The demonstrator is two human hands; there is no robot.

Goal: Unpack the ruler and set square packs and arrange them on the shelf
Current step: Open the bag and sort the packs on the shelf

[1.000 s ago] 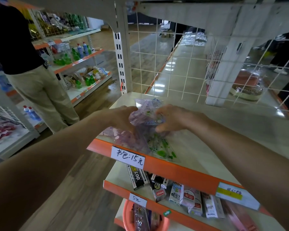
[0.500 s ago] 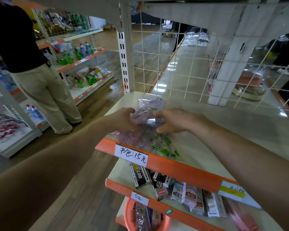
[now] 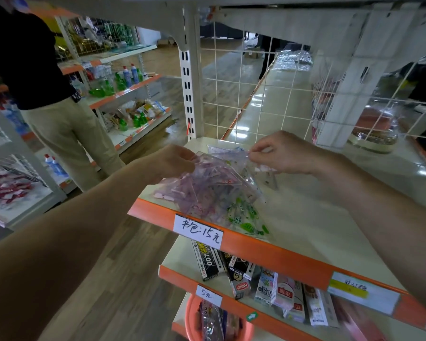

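Tutor: Both hands have risen and drawn apart since the earlier frame, where they sat close together, low over the bundle.

Student: What do they hold now?

Tutor: Left hand [image 3: 175, 161] grips the far left edge of the ruler and set square packs [image 3: 214, 190], fingers curled round it. Right hand [image 3: 280, 153] pinches the clear outer bag [image 3: 228, 153] at its far corner between thumb and fingers [image 3: 255, 153].

Student: Where does the bundle lie?

Tutor: On the shelf [image 3: 305, 217], at its near left corner, just behind the handwritten price label [image 3: 198, 231], with its far end lifted.

Student: How will it handle?

Tutor: Probably light. The film looks thin, soft and slippery, while the flat plastic inside seems stiff and may slide out. It is best held at the film's edges or corners, with the stiff contents supported from beneath.
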